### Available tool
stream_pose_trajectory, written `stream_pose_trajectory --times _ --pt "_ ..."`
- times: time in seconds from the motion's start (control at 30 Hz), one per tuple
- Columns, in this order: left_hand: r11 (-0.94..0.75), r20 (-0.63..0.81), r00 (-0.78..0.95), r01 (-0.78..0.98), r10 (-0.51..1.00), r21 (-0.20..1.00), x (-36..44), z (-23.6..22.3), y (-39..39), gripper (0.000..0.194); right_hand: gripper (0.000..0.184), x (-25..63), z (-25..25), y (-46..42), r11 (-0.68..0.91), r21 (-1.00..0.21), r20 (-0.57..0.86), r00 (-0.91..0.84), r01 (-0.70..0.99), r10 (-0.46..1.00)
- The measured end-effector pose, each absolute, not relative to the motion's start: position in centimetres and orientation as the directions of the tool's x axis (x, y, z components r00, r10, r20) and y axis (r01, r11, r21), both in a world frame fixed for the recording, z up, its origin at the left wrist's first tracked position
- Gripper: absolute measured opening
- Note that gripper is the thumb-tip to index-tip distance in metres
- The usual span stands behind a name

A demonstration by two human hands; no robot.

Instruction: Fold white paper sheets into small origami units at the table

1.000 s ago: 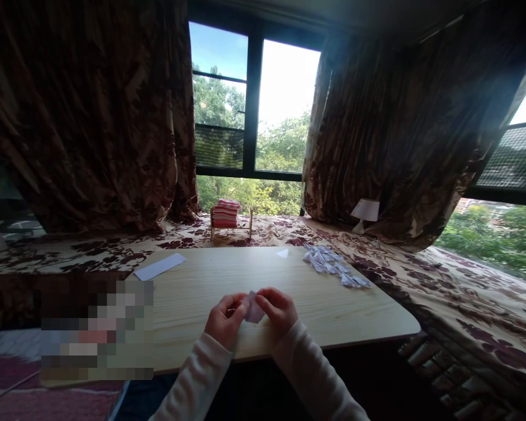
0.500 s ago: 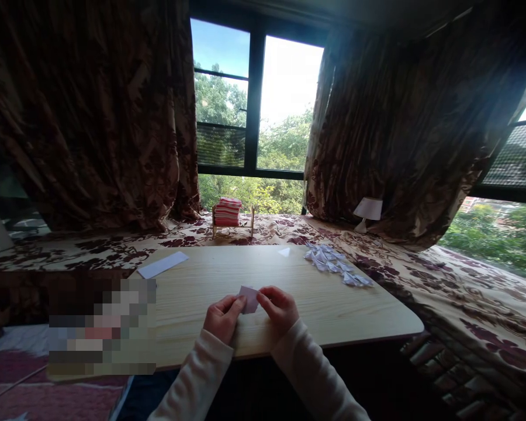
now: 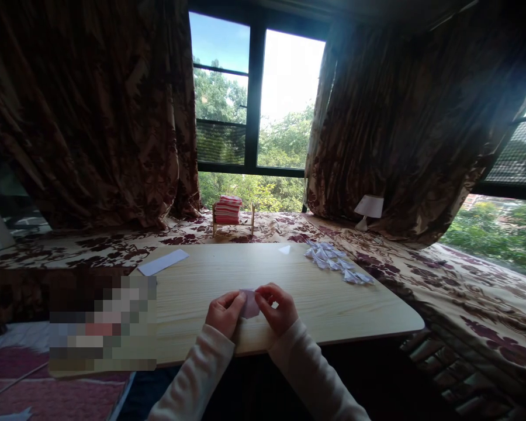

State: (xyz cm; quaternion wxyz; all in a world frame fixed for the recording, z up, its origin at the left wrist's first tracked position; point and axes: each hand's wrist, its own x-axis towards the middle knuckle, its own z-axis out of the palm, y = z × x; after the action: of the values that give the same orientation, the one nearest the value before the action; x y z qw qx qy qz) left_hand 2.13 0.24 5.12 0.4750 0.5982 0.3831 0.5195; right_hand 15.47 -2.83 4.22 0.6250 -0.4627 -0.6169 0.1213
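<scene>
Between my two hands, above the near part of the table, is a small piece of white paper (image 3: 250, 305). My left hand (image 3: 224, 314) pinches its left side between thumb and fingers. The thumb and forefinger of my right hand (image 3: 279, 309) close on its upper right edge. Whether the paper is folded along its hidden edges I cannot tell. Beyond my hands, a small white paper triangle (image 3: 284, 249) lies on the table. Several folded white paper pieces (image 3: 333, 263) are grouped at the far right.
The pale wooden table (image 3: 193, 316) has a stack of white paper strips (image 3: 163, 262) at its far left. Behind it, on a flowered cover, stand a small rack with folded red-striped cloths (image 3: 228, 210) and a white lamp (image 3: 369, 207). The left side is pixelated.
The paper has tilted and looks darker, its top edge turned away. My right fingers have shifted slightly along its right side, with a gap now showing between thumb and forefinger.
</scene>
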Motion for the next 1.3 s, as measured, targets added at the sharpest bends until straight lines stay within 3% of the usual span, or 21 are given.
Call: stream_pose_trajectory --times 0.2,0.57,1.0,1.3 --pt "-0.239 0.242 0.150 -0.037 0.959 0.970 2.1 5.0 0.5 0.027 0.015 15.5 4.2 -2.9 0.564 -0.683 0.697 0.182 0.465 0.694" --pt "-0.235 0.238 0.209 -0.040 0.948 0.971 1.9 5.5 0.1 0.022 0.010 15.3 4.4 -3.3 0.572 -0.613 0.747 0.162 0.545 0.645" --pt "-0.197 0.203 0.197 -0.049 0.959 0.979 1.9 5.2 0.2 0.021 0.021 15.2 4.4 -4.0 0.502 -0.284 0.832 -0.051 0.817 0.553" --pt "-0.179 0.191 0.189 -0.081 0.963 0.981 1.8 5.3 0.4 0.022 0.022 14.8 5.1 -4.4 0.429 -0.148 0.842 -0.114 0.891 0.527"
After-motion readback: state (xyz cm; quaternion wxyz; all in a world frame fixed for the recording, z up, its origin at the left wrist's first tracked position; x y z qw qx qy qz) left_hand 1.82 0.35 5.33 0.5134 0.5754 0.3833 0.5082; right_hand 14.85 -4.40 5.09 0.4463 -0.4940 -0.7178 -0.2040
